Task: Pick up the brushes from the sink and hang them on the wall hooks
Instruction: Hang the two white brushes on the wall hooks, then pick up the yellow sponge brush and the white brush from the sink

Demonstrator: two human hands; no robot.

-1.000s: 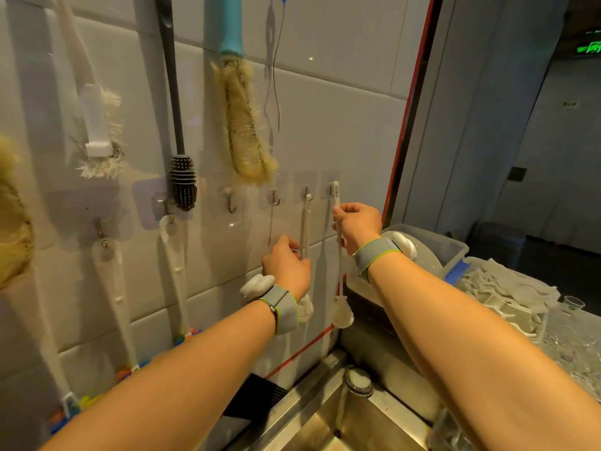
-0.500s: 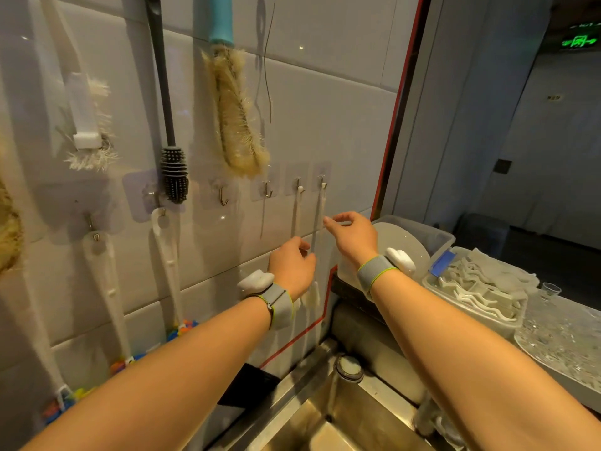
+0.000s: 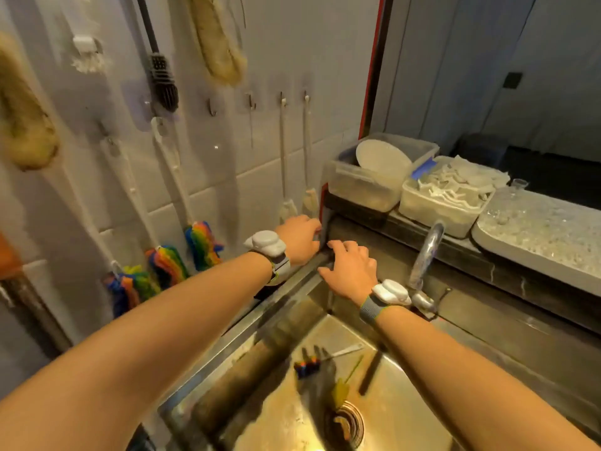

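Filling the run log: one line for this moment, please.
left hand: empty | right hand: empty | two thin white brushes: hung | steel sink: multicoloured brush waiting

Both forearms bare, extended forward, converging toward centre frame. Left hand (image 3: 300, 237): back of hand up, fingers curled loosely, nothing held. Right hand (image 3: 349, 267): palm down, fingers spread and slightly bent, empty. Hands close together, not touching. Each wrist carries a grey strap with a white device.

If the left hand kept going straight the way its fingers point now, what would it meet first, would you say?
Probably the tiled wall, near the lower ends of the two thin hanging brushes; the left hand points there, though depth is unclear.
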